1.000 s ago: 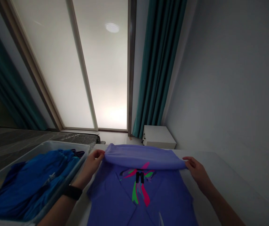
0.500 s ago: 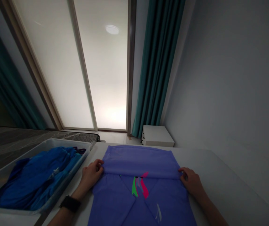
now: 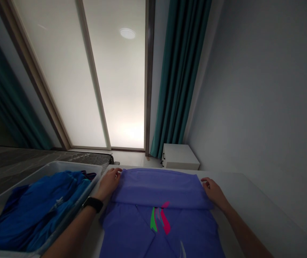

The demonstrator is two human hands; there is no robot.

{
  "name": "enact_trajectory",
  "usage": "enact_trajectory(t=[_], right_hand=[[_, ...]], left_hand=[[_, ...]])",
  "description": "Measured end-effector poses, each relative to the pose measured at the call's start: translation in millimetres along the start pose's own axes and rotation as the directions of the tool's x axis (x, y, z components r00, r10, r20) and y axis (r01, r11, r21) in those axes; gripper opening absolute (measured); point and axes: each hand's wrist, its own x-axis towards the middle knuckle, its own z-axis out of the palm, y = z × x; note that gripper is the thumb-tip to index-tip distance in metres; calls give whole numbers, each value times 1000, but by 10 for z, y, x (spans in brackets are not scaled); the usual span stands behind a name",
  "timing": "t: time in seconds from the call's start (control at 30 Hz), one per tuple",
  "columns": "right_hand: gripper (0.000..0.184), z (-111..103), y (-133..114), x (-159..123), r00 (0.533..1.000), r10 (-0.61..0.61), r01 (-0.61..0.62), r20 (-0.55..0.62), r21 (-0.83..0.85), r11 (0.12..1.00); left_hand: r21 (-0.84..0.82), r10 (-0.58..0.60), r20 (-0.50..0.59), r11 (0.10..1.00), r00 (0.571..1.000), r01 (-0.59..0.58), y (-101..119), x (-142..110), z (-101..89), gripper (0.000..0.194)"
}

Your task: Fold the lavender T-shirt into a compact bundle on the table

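A purple-blue shirt (image 3: pixel 142 218) with a green and pink print lies on the white table, its far part folded over toward me in a wide band. My left hand (image 3: pixel 111 181) is at the band's far left corner, its bent fingertips closed on the fabric edge. A dark watch sits on that wrist. On the other side, my right hand (image 3: pixel 212 190) is beside the band's right edge, just below the far corner. Its fingers are bent and slightly apart, close to the cloth.
Left of the shirt stands a translucent plastic bin (image 3: pixel 74 165) holding blue clothes (image 3: pixel 43 208). The white table (image 3: pixel 250 208) extends to the right along a wall. Beyond it are a small white cabinet (image 3: pixel 181 156), a teal curtain (image 3: pixel 180 79) and frosted sliding doors (image 3: pixel 121 89).
Both hands have slid away from me along the band's sides, from near the fold's lower edge toward its far corners. The shirt remains folded in the same way.
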Motion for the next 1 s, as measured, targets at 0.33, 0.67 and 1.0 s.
enact_trajectory(t=[0.33, 0.67, 1.0], right_hand=[[29, 264, 46, 357, 1000, -29, 29, 7, -97, 995], [22, 303, 86, 422, 996, -36, 49, 78, -164, 985], [8, 280, 64, 492, 998, 43, -36, 45, -137, 990]], left_hand=[[30, 15, 111, 999, 994, -18, -153, 337, 116, 36], [-18, 25, 175, 1000, 984, -22, -62, 424, 149, 17], [-122, 11, 114, 993, 993, 3, -131, 405, 186, 19]])
